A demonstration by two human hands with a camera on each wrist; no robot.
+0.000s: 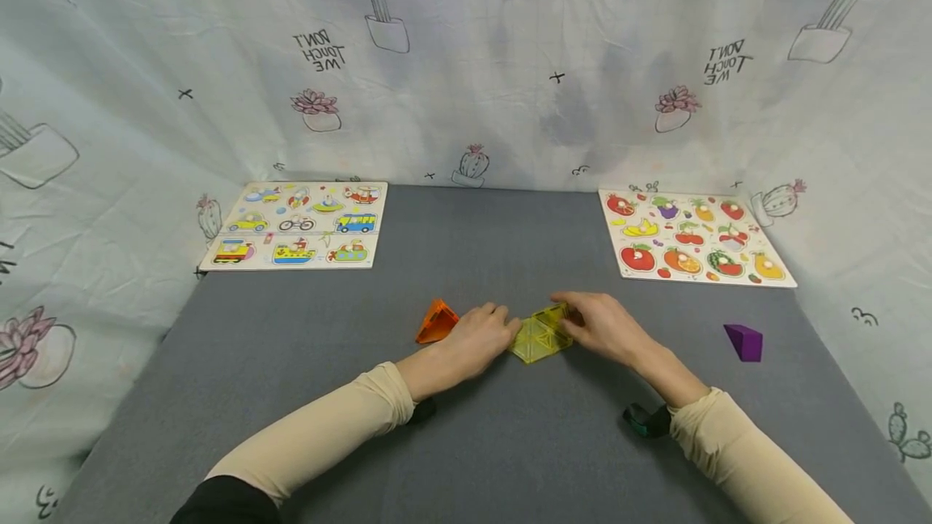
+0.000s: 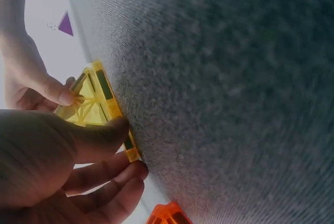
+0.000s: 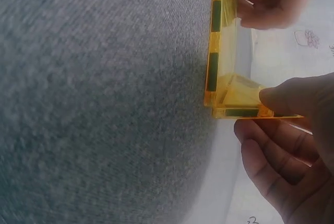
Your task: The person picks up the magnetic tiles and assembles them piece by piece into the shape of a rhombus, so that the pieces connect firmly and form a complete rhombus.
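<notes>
Translucent yellow tiles (image 1: 537, 340) lie between the two hands on the grey table. In the right wrist view one yellow tile (image 3: 222, 51) lies along the table and another stands upright from its end. The left hand (image 1: 476, 342) pinches the left end of the yellow piece; in the left wrist view its thumb presses the tile edge (image 2: 107, 91). The right hand (image 1: 607, 331) holds the upright tile between thumb and fingers. Just left of the left hand's fingers is an orange triangular piece (image 1: 437, 322).
A purple triangular block (image 1: 745, 343) lies at the right. At the back left is a board with vehicle pictures (image 1: 328, 237), at the back right a board with fruit pictures (image 1: 666, 241). A patterned curtain (image 1: 466, 63) hangs behind the table.
</notes>
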